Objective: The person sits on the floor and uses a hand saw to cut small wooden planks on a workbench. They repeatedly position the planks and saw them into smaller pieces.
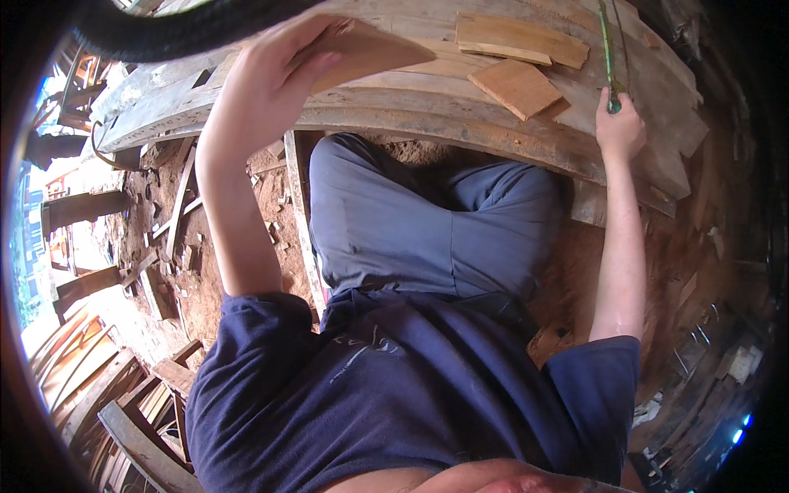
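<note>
My left hand is closed around the near end of a flat brown piece of wood, raised over the left part of a plank workbench. The thumb lies along the wood's near side; the other fingers are partly hidden. At the bench's right side, my right hand grips a long, slim green thing by its near end. It points away from me, and its kind is not clear. Between my hands lie a square wooden block and a longer flat board.
A thick black cable arcs across the upper left. Wood offcuts and scraps litter the earth floor at left, near stacked timber frames. My bent legs reach the bench's near edge. Mixed debris lies at lower right.
</note>
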Demonstrator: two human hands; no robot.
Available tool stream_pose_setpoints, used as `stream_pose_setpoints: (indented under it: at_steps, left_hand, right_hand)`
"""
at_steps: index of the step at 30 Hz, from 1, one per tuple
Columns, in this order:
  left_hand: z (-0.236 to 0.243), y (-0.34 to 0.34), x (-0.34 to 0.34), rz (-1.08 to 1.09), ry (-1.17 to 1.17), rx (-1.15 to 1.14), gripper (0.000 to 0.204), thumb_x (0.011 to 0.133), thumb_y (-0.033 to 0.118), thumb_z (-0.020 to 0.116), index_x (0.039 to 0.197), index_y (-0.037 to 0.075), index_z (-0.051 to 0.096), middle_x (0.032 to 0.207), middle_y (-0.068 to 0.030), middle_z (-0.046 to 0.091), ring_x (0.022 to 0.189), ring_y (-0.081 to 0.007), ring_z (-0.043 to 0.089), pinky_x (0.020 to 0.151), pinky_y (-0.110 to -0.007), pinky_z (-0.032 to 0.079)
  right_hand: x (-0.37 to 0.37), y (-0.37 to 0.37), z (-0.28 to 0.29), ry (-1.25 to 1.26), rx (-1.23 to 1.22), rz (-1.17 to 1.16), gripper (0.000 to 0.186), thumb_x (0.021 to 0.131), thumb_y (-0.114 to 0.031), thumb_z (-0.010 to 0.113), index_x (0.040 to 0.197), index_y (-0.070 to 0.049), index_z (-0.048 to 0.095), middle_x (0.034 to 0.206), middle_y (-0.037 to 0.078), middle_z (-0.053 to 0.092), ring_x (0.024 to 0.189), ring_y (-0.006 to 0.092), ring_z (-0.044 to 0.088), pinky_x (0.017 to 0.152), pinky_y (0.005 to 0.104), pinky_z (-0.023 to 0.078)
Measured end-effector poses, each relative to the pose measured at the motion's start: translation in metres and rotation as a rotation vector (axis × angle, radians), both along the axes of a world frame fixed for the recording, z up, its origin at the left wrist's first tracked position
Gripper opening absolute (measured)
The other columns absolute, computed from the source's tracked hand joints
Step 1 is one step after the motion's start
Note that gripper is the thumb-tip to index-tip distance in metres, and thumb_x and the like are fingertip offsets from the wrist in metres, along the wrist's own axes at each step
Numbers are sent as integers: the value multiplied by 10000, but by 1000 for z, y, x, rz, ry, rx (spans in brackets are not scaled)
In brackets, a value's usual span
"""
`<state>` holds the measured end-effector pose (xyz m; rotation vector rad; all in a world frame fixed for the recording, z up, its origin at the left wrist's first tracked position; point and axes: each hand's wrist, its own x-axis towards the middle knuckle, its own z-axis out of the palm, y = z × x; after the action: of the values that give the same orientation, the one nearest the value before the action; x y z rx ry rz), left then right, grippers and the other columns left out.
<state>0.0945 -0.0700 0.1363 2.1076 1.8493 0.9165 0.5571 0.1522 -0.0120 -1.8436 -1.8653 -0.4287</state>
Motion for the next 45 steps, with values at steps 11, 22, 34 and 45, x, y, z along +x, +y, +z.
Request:
stream_pose_setpoints:
  at_steps: [11,22,34,45]
  left_hand:
    - [-13,84,17,-731,-282,-475,527,953,1,668,1476,12,601,1392,-101,698,1271,-176,632,1145,-349,461]
    - [-10,77,-13,156,187,-114,450,1001,136,637,1449,163,669,1257,-75,746,1176,-227,687,1037,-388,526]
    - [-81,90,-38,174,177,-398,677,920,661,730,1384,168,719,1404,-129,687,1257,-314,672,1057,-468,541]
    - [-151,98,183,-237,310,154,835,895,480,791,1613,214,458,1633,-230,444,1536,-404,394,1262,-545,323]
  right_hand:
    - [-2,-4,4,26,-18,3,395,968,-527,658,1086,-176,797,853,187,763,850,422,748,728,539,574]
    - [-5,-5,4,26,-4,-20,394,961,-518,664,1097,-176,802,858,163,774,850,402,758,754,496,587]
    - [-4,-4,4,72,-78,-23,462,954,-589,660,1118,-181,801,899,177,778,913,413,755,798,524,588]
    - [-3,-2,2,2,-28,-27,429,953,-566,665,1099,-186,804,879,168,777,878,406,759,764,512,590]
